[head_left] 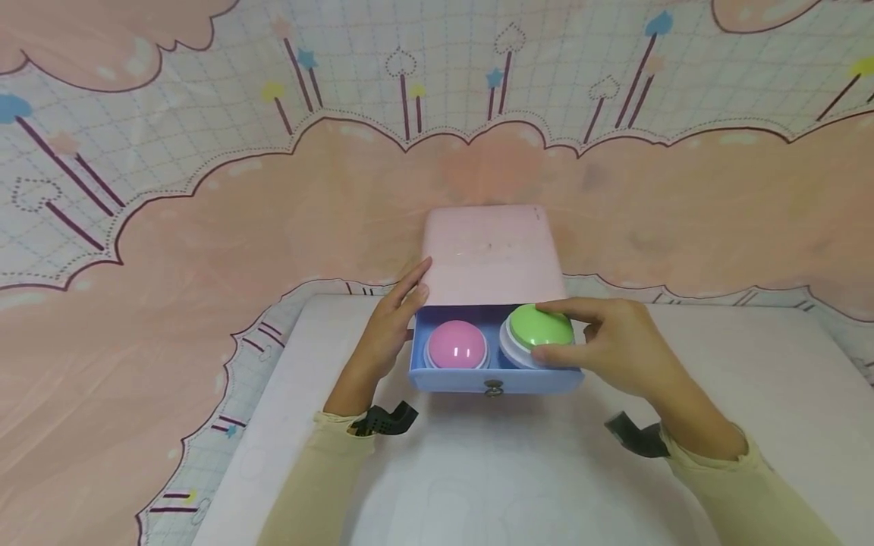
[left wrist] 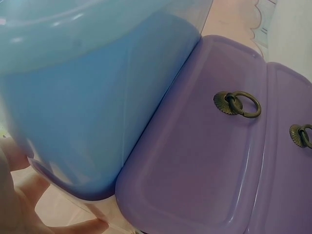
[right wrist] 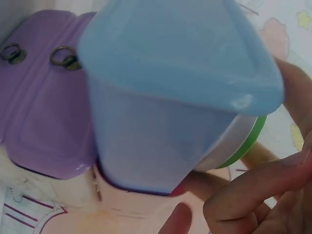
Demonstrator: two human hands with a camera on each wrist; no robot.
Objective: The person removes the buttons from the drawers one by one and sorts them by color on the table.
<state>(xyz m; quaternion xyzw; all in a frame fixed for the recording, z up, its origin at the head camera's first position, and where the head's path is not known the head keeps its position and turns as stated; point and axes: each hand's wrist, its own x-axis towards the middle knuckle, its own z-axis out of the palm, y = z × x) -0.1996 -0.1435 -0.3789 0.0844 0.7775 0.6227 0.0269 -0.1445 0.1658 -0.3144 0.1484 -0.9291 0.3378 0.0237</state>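
My right hand [head_left: 617, 345] pinches green-topped tub [head_left: 542, 326] in right end of blue drawer [head_left: 444, 381], left hand [head_left: 385, 326] straight-fingered against pink cabinet [head_left: 492, 254] behind it, drawer front hiding base of pink-topped tub [head_left: 457, 343].

White tabletop [head_left: 478, 478], a pink-topped drawer cabinet [head_left: 493, 258] directly on it, near its far edge

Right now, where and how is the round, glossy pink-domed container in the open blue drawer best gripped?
Probably from above, thumb and fingers spread around the dome of the pink-domed container: its curved top faces up uncovered, while the blue drawer walls in its lower part.
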